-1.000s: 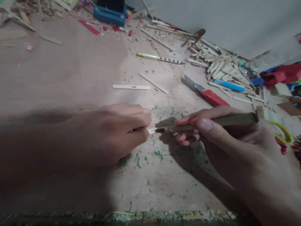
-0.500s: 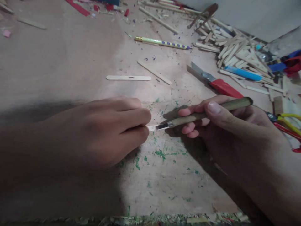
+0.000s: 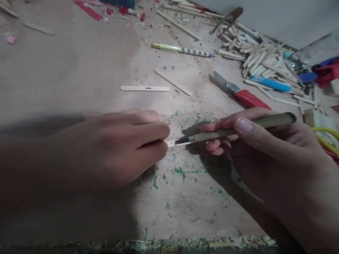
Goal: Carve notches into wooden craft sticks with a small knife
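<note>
Two hands: the person's own, both low over a worn wooden tabletop point(image 3: 79, 70), meeting near the middle of the view.
Left hand point(image 3: 119, 148): knuckles up and resting on the tabletop. The fingers are curled together, with thumb and forefinger pinched on a small pale stick point(image 3: 171, 143).
Small pale stick: only a short tip shows, poking out to the right from the fingertips, close to the surface. The rest is hidden under the hand.
Right hand point(image 3: 265, 151): fingers closed around a thin wooden-handled knife point(image 3: 238, 129), thumb pressed along its top, held much like a pen.
Knife: lies nearly level, handle pointing right, short dark blade pointing left. The blade's end meets the exposed tip of the small pale stick.
Surface under the hands: green flecks point(image 3: 180, 172) lie scattered there, and the right hand's shadow falls beneath the blade.
Just behind the hands: a flat craft stick with a slot point(image 3: 145, 88) lies alone. A plain craft stick point(image 3: 173, 82) lies slanted to its right, apart from it.
Further back: a yellow-green pencil point(image 3: 182, 50) with purple dots.
Right side: a red-handled cutter point(image 3: 242, 95) with its blade out lies just beyond the right hand. Behind it a blue pen point(image 3: 270, 83) sits at the edge of a loose heap of craft sticks point(image 3: 261, 56).
Far right edge: yellow loops point(image 3: 327, 135), partly cut off, too little in view to identify.
Background: a grey wall point(image 3: 278, 17) along the top right.
</note>
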A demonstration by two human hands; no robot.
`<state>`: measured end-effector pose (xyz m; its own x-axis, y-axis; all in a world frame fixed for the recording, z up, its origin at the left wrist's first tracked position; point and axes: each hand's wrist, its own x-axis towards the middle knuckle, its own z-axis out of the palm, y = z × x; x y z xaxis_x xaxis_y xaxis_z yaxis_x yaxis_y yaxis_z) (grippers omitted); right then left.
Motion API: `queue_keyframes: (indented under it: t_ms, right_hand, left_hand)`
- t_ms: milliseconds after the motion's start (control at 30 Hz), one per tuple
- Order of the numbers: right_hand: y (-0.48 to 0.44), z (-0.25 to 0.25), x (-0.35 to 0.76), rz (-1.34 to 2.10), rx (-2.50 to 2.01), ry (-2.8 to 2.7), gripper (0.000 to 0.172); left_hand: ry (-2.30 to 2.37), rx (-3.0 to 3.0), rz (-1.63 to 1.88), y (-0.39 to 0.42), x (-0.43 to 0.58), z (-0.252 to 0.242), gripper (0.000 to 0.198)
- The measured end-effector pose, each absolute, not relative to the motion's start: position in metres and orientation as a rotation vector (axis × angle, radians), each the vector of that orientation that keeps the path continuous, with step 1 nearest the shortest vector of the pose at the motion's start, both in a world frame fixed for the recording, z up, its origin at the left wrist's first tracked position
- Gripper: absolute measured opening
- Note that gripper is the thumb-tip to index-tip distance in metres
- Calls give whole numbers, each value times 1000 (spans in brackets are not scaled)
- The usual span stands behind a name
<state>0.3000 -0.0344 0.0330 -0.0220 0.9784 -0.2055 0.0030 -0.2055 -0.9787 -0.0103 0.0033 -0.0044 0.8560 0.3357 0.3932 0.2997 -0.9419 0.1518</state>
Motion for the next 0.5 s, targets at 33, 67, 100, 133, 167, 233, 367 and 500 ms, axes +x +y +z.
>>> queue_keyframes:
  t_ms: [33,67,100,133,167,233,367,500]
  right_hand:
    - [-34,34,300,1367,-1340,-1127,24]
    - [-33,36,301,1351,-1327,-1137,22]
    - [-33,37,301,1333,-1317,-1146,20]
    - [-32,38,302,1318,-1312,-1157,19]
    - [-33,40,302,1298,-1307,-1170,19]
    - [-36,42,302,1276,-1324,-1197,21]
    - [-44,45,303,1217,-1371,-1244,19]
    - [-51,46,302,1089,-1452,-1333,18]
  left_hand:
    - [502,2943,659,4,-9,-4,57]
    - [497,2942,672,5,-8,-4,58]
    - [490,2939,683,6,-8,-4,59]
    - [485,2933,692,6,-7,-4,59]
    - [482,2926,687,7,-8,-4,59]
    - [471,2923,672,7,-9,-3,56]
    - [434,2975,666,7,-12,-1,59]
    - [468,2989,665,8,-9,0,65]
